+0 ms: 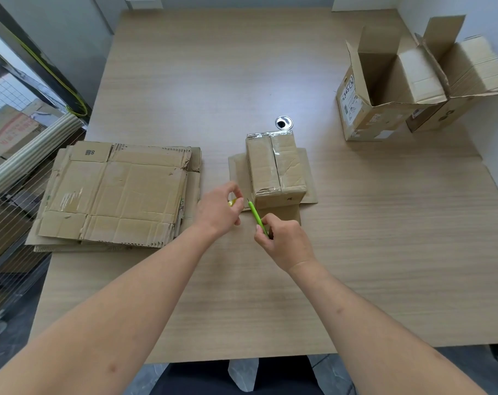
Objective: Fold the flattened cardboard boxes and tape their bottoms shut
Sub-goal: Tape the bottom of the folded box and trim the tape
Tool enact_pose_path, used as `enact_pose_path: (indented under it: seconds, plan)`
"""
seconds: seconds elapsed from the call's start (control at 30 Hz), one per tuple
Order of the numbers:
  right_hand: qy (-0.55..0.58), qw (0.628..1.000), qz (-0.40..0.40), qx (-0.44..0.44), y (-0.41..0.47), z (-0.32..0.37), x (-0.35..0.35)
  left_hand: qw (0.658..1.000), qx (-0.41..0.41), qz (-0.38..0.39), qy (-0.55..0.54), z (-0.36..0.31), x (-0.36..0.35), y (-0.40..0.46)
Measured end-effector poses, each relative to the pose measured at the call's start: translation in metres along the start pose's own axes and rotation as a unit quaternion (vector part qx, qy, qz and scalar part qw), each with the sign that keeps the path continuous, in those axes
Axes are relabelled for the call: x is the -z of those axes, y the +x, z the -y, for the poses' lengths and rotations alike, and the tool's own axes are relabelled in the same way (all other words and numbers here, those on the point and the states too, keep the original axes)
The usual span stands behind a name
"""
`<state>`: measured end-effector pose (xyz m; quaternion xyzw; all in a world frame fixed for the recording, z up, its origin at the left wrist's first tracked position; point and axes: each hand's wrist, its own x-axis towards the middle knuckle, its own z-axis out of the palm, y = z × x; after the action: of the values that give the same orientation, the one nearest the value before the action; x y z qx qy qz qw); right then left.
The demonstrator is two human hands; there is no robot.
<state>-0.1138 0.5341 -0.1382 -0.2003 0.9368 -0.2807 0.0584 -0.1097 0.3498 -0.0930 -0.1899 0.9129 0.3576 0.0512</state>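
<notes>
Right hand (pixel 282 240) curls round green knife (pixel 257 216), handle end hidden in fist. Left hand (pixel 219 208) at 9 o'clock pinches something yellow, mostly hidden. Taped box (pixel 276 166) at 12 o'clock, bottom up; flat boxes (pixel 114 192) further toward 9.

A pale wood-grain worktop (pixel 270 295) carries a stack of flattened cardboard boxes (pixel 114 195) at left, an upturned taped box (pixel 276 166) mid-table, and two open boxes (pixel 413 89) at far right.
</notes>
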Motion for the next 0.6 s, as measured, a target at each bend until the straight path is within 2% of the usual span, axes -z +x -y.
enact_pose_path:
  seconds: [0.17, 0.3, 0.6]
  plan:
    - [-0.008, 0.999, 0.040, -0.022, 0.004, 0.003, 0.000, 1.000, -0.001, 0.003, -0.011, -0.001, -0.001, 0.002]
    - [-0.069, 0.988, 0.123, -0.061, 0.005, -0.003, -0.003, 1.000, -0.008, 0.010, -0.026, -0.001, -0.003, 0.001]
    - [-0.112, 0.968, 0.209, -0.085, -0.004, -0.011, 0.001, 1.000, 0.001, 0.012, -0.025, 0.004, 0.009, 0.000]
